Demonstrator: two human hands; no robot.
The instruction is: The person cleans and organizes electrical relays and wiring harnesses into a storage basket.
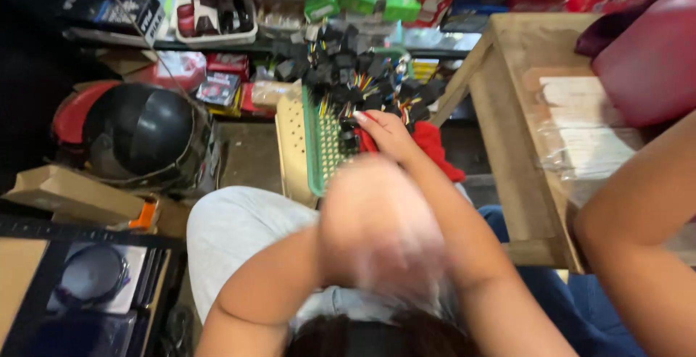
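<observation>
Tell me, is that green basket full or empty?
Partly full. The green basket holds a heap of black plugs with coloured wires at its far end; its near mesh floor shows bare. One hand reaches into the heap.

Left hand (380,226): motion-blurred to a pale smear; its fingers cannot be separated, and whether it holds anything cannot be told. Right hand (388,134): palm and fingertips hidden; only the back and one painted nail show. Red cloth (435,147): partly covered, lying just beneath the right fingers. Black connectors (348,74): a heap beyond the right fingertips, single pieces too small to distinguish. Third forearm (638,234): cut off by the right edge, hand out of view.
</observation>
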